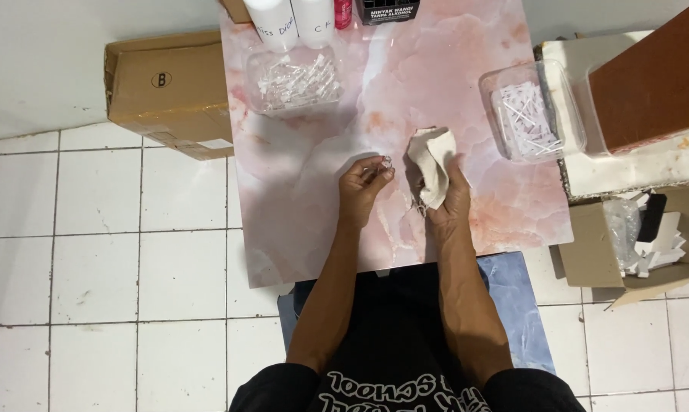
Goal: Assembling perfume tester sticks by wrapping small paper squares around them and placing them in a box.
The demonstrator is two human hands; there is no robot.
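Item 1, at 10 o'clock on the floor: a brown cardboard box (172,91), closed, against the table edge.

Item 2, at 11 o'clock on the pink marbled table (298,198): a clear tub of small white pieces (295,78), with two white bottles (291,17) behind it.

Item 3, centre: our left hand (363,185), fingertips drawn together, pinching a small clear glass vial (381,164) just above the table top. We judge it light, rigid, slick and breakable; best held by the body between thumb and two fingers, not squeezed at the neck.

Item 4, just right of centre: our right hand (450,200), closed around the lower part of a beige cloth (431,164), which stands up crumpled from the fist. Soft, limp, light; any fold gives a grip.

Item 5, at 2 o'clock: a second clear tub of white sticks (529,114), at the table's right edge.

Item 6, at 4 o'clock on the floor: an open carton of white and black packaging (638,236).
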